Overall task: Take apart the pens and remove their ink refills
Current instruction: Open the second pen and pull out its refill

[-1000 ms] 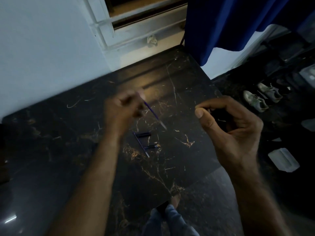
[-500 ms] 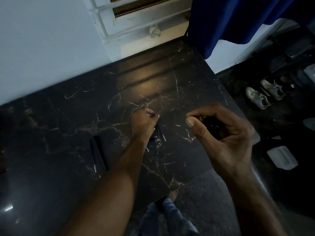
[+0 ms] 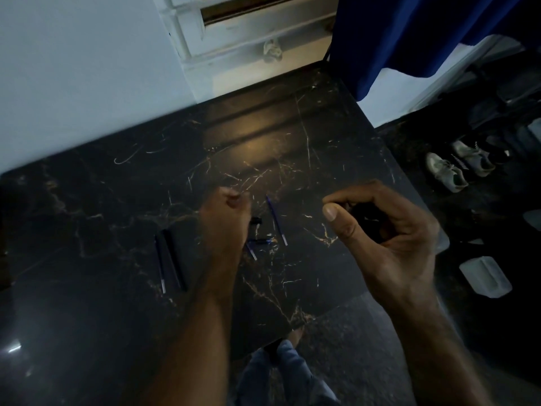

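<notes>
A thin blue ink refill (image 3: 276, 220) lies free on the black marble table (image 3: 292, 148), just right of my left hand (image 3: 225, 221). That hand hovers with loosely curled fingers and nothing in them. A second refill (image 3: 251, 254) pokes out from under it, beside two short black pen pieces (image 3: 256, 221) (image 3: 260, 242). My right hand (image 3: 392, 238) is raised at the right, its fingers curled round a dark pen part (image 3: 366, 222). At the left lie a blue refill (image 3: 159, 259) and a black pen barrel (image 3: 172, 260), side by side.
The table's right and near edges drop to a dark floor with white shoes (image 3: 445, 171) and a white plastic lid (image 3: 484, 276). A blue curtain (image 3: 409, 33) hangs at the back right. My foot and trouser leg (image 3: 287, 367) show below the table's corner.
My left hand brought the blue refill down to the table, let it go and drew back slightly. The right hand has stayed in place holding its dark part.
</notes>
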